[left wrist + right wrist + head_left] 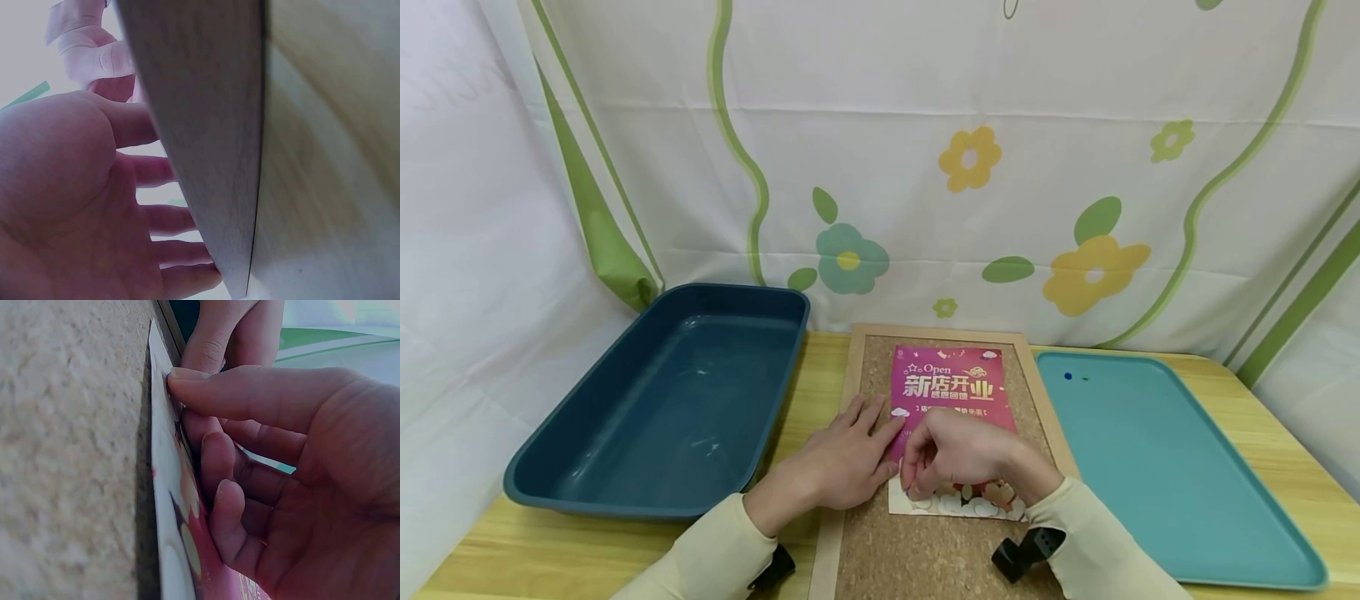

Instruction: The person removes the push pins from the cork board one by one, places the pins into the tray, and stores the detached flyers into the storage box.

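Note:
A pink and purple poster [951, 379] with gold lettering lies on a wood-framed cork board [880, 550]. My left hand [842, 458] rests with fingers spread over the board's left side, fingertips and thumb at the poster's left edge. Over the poster's lower left corner, my right hand [958, 450] pinches a small blue push pin [168, 377] between thumb and index finger. Only a sliver of the pin shows. In the right wrist view the poster's lower edge [164, 506] stands slightly off the cork.
To the left stands a deep dark blue bin [647, 500]. A flat teal tray [1180, 475] lies at the right, with a small blue piece [1068, 376] and a tiny green piece [1086, 379] near its far left corner. Behind the wooden table [482, 558] hangs a flowered curtain [880, 125].

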`<state>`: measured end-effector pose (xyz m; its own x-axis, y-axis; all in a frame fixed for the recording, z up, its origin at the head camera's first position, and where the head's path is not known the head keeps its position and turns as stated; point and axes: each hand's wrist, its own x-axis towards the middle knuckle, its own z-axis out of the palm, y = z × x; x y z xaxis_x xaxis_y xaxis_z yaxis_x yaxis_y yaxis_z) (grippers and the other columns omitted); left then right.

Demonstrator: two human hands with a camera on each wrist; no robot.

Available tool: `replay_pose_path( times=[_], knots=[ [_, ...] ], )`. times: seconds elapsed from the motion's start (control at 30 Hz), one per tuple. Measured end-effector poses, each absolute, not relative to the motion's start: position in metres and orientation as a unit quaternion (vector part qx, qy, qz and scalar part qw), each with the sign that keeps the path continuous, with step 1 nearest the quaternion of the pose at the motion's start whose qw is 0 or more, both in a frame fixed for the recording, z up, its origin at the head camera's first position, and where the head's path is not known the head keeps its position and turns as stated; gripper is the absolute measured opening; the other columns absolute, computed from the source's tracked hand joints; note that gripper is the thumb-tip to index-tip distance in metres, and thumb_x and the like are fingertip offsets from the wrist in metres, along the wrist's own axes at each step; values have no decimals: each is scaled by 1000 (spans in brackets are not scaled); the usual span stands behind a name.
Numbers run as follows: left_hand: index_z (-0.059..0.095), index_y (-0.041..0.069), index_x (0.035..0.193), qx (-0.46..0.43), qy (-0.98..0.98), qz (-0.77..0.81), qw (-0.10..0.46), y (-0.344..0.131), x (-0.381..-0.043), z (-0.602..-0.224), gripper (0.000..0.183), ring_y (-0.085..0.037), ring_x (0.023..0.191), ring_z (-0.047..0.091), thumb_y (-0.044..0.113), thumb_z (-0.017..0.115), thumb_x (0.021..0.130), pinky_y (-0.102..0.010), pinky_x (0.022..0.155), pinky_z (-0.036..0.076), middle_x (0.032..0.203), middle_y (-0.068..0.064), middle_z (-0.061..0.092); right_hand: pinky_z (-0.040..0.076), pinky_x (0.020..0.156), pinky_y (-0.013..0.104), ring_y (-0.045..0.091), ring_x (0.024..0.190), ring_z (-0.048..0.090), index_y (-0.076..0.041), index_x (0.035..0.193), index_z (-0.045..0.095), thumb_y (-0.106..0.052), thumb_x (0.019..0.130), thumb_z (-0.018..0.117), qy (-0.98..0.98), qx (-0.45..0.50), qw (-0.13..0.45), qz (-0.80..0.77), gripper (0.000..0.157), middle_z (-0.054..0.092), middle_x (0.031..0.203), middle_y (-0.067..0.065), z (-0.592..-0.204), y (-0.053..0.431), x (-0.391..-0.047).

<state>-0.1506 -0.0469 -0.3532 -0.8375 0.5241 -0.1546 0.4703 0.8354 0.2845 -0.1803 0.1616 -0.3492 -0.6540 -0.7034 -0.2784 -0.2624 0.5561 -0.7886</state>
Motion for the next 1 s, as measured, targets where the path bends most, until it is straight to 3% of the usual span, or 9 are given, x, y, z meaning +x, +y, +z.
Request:
replay_pose_path(
  times=[0.63, 0.87, 1.0],
  knots=[
    [43, 17, 164, 269, 950, 113, 112, -46, -151, -353, 59, -45, 163, 23, 37, 57, 109, -61, 123, 40, 175, -19, 27, 44, 55, 21, 9, 62, 54, -11, 82, 80, -3, 87, 81, 825, -294, 309, -371, 10, 68, 70, -4, -348, 164, -180],
    [42, 18, 164, 268, 950, 113, 117, -46, -152, -353, 60, -44, 164, 21, 39, 57, 110, -60, 124, 40, 176, -18, 26, 45, 57, 21, 7, 62, 54, -7, 86, 80, 1, 88, 72, 804, -305, 331, -389, 12, 72, 74, -3, -348, 168, -184],
    [41, 18, 165, 263, 951, 111, 121, -47, -152, -353, 61, -43, 164, 20, 39, 56, 110, -61, 123, 40, 177, -17, 24, 48, 58, 22, 8, 62, 57, -12, 85, 81, -2, 90, 74, 807, -298, 324, -394, 13, 74, 76, -3, -350, 169, -187]
  ],
)
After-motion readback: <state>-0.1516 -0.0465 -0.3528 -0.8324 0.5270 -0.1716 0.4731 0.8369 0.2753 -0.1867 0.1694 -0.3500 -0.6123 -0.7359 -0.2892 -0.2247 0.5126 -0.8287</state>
